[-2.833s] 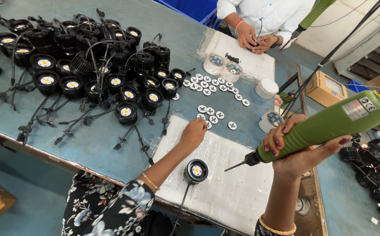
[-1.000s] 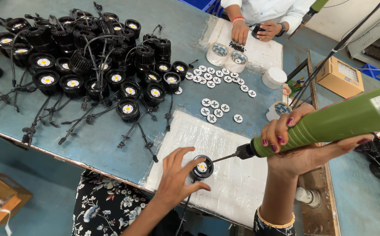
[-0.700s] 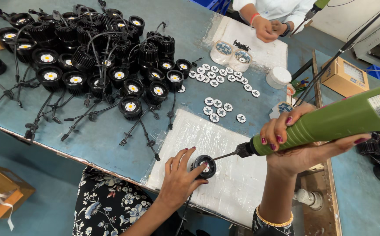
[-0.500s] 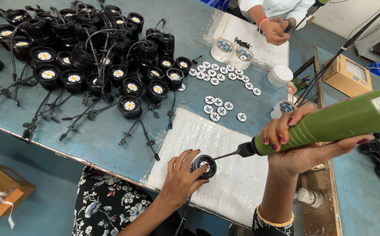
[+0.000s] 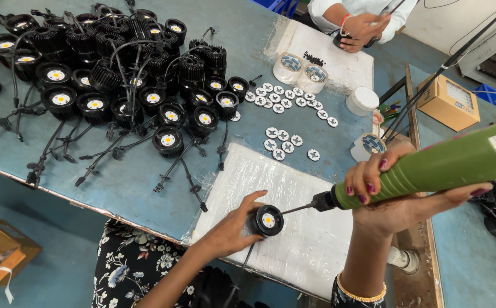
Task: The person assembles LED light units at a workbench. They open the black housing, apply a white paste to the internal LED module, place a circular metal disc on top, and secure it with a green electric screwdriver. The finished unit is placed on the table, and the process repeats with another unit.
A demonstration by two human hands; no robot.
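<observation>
Left hand (image 5: 231, 228) has its fingers curled around the small round black lamp housing with a yellow centre (image 5: 268, 221), pinning it on the white plastic-wrapped mat (image 5: 293, 251) at the near edge of the blue-grey worktable (image 5: 145, 182). Right hand (image 5: 396, 197) is wrapped tight round the green cylindrical electric screwdriver (image 5: 430, 168), whose thin metal bit touches the housing's rim from the right. Behind: a pile of black finned lamps with cables (image 5: 117, 74), small white round discs (image 5: 285, 142) (another person's hands (image 5: 362, 28) at the far end).
</observation>
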